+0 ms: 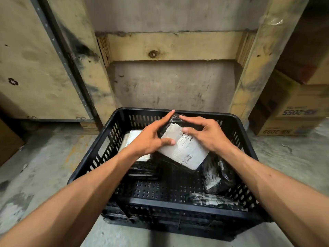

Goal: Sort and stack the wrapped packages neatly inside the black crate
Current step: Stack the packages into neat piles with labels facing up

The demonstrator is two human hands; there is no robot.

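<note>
Both hands, left (151, 138) and right (207, 135), are gripping a labelled package (185, 152) tilted over the black crate (179, 205); slick wrapping could let it slip crooked.

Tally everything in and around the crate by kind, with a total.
Wrapped packages: 4, namely held package, left stack package, right package, near package; the stack may hide more
Black crates: 1
Cardboard boxes: 2
Total: 7

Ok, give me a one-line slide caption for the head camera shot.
Both hands hold a labelled black-wrapped package over a black crate of parcels.
</note>
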